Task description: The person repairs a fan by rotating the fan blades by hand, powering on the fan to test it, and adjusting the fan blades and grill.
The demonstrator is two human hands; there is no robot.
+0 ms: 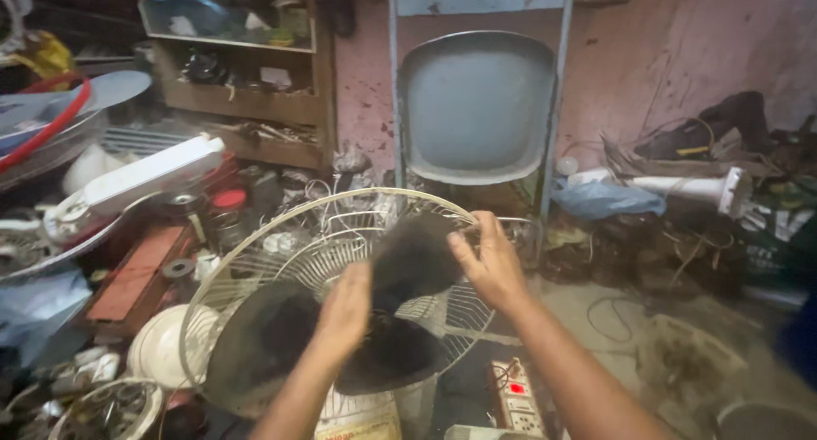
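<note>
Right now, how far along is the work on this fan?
Done: the front guard looks off, leaving the dusty blades exposed. In hand: the left hand is at the hub and the right hand holds a blade. Left: the blades remain on, inside the rear guard.

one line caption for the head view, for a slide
Both hands, left hand and right hand, on dusty fan blades against a wire fan guard.
</note>
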